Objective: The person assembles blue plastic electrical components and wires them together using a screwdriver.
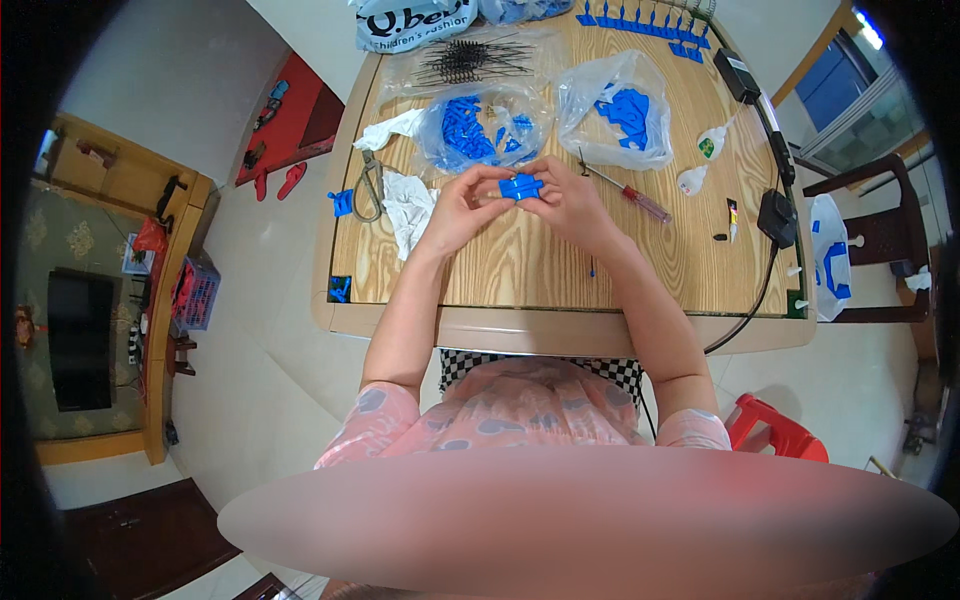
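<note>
Between my two hands, above the middle of the wood-grain table (500,270), is a small blue plastic part (520,187). My left hand (466,208) pinches its left side, and my right hand (572,203) grips the right side. Just beyond them lies a clear bag (540,128) with many small blue pieces (465,130). To its right, another clear bag (655,150) holds larger flat blue pieces (627,115). A screwdriver (645,203) with a reddish clear handle lies beside my right hand.
Scissors (370,190) and white cloths (407,210) lie on the left. Black coiled springs (475,62) rest on plastic at the back. Blue parts stand in a row (650,28) at the far right. Two white bottles (692,180), a black adapter (776,218) and its cord occupy the right side.
</note>
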`<state>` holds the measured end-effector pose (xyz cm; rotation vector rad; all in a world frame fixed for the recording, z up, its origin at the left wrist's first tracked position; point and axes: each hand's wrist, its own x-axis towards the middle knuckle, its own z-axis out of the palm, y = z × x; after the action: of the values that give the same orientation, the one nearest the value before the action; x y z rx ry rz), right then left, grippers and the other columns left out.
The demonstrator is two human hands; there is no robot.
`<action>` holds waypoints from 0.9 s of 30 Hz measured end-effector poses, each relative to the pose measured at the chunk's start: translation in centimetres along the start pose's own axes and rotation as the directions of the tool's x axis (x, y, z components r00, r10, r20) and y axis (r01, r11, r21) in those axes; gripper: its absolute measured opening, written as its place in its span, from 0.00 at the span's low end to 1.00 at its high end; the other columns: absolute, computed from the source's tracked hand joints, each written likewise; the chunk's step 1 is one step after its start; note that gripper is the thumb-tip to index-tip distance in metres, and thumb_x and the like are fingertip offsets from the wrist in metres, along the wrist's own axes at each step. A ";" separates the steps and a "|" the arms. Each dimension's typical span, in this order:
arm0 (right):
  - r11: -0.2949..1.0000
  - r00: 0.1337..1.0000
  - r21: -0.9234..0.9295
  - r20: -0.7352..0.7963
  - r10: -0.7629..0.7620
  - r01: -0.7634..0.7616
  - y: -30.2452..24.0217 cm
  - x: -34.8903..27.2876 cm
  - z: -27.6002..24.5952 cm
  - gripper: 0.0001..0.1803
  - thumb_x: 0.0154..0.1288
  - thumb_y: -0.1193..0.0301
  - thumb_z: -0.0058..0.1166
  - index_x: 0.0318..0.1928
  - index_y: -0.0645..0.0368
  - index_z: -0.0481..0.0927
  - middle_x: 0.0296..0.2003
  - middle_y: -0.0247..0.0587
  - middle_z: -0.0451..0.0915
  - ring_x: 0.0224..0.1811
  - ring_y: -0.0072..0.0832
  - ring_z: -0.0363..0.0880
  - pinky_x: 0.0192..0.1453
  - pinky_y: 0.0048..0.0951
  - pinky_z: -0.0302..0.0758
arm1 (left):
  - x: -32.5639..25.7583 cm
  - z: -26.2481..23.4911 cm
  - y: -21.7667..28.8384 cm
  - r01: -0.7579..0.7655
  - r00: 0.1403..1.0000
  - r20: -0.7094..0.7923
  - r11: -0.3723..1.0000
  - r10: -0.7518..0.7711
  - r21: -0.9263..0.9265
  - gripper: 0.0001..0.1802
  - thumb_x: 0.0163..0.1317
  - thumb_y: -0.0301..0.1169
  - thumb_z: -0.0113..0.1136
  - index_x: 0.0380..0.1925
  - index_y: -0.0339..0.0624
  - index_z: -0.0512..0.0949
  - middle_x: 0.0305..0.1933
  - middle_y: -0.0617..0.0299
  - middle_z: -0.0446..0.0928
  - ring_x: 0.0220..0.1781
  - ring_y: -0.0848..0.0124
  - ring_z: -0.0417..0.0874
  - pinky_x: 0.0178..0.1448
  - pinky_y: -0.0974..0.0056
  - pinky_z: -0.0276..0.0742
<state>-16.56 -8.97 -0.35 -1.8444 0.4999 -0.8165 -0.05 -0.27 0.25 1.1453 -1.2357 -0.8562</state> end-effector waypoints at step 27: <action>0.432 0.920 -0.845 -0.159 0.358 -0.314 2.3 -2.0 -11.0 0.14 0.49 0.71 0.60 0.37 0.64 0.77 0.28 0.45 0.80 0.31 0.31 0.79 0.34 0.29 0.74 | 1.2 -3.7 -2.8 0.205 0.920 -0.090 0.666 -0.381 -0.717 0.15 0.58 0.27 0.57 0.45 0.33 0.72 0.41 0.53 0.79 0.39 0.68 0.81 0.41 0.67 0.80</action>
<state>-25.89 -15.57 -0.21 -2.5219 1.4103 -0.1939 4.04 -1.38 -2.01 0.7820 -0.4284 -1.2583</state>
